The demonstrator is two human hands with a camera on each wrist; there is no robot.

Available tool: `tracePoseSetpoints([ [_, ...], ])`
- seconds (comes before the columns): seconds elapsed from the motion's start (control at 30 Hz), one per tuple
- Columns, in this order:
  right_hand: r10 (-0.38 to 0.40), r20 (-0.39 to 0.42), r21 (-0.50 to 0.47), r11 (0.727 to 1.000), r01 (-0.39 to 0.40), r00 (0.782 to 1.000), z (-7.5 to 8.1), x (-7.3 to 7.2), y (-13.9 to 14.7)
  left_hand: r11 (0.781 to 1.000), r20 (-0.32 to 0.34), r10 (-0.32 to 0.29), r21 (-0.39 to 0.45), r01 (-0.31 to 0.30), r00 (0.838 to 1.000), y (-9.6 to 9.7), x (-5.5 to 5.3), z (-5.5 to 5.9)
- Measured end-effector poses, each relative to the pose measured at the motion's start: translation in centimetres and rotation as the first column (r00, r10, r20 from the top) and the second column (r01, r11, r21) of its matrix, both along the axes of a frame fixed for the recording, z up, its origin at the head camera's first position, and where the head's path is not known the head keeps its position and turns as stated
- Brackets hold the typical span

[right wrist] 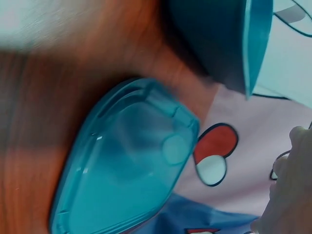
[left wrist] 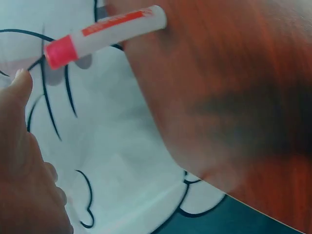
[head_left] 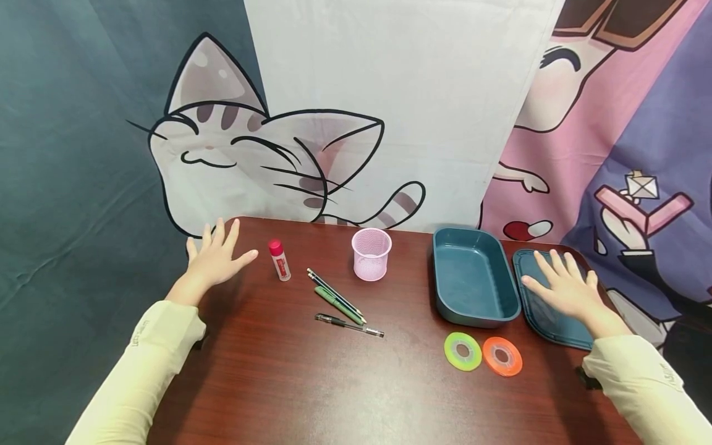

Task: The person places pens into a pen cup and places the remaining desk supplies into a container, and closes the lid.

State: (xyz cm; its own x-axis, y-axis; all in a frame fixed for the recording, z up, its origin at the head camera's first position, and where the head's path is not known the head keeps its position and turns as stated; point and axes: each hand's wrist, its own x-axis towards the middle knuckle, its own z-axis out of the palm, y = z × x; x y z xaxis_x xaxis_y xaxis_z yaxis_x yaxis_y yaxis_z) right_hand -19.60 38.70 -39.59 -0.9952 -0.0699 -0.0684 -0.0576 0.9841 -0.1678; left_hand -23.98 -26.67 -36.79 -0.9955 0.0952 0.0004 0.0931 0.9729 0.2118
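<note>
My left hand (head_left: 216,256), fingers spread, hovers over the table's far left side, left of a glue stick (head_left: 280,260) with a pink-red cap. In the left wrist view the glue stick (left wrist: 108,35) stands apart from the thumb. My right hand (head_left: 570,285) is spread above a blue-green lid (head_left: 547,318) at the right; that lid (right wrist: 126,156) fills much of the right wrist view, with the hand off to one side. Neither hand holds anything. Left of the lid stands an open blue-green container (head_left: 475,278).
A pink mesh pen cup (head_left: 371,254) stands at the back middle. Before it lie dark pencils (head_left: 334,290), a green pen (head_left: 339,305) and a black-capped clear pen (head_left: 349,325). Green (head_left: 463,351) and orange discs (head_left: 502,356) with centre holes lie before the container. A printed cloth (head_left: 389,62) hangs behind the table.
</note>
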Motion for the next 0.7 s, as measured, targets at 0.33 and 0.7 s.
tracePoseSetpoints([
  [0.33, 0.095, -0.107, -0.072, 0.992, -0.102, 0.990, 2.1, -1.0, -3.5, 0.997, -0.186, -0.074, -0.017, 0.072, 0.980, 3.6, -0.1, 2.1],
  [0.7, 0.170, -0.232, -0.323, 0.915, -0.241, 0.958, 2.9, -2.8, -8.2, 0.965, -0.331, -0.259, -0.048, 0.258, 0.907, 7.7, 0.0, 2.2],
])
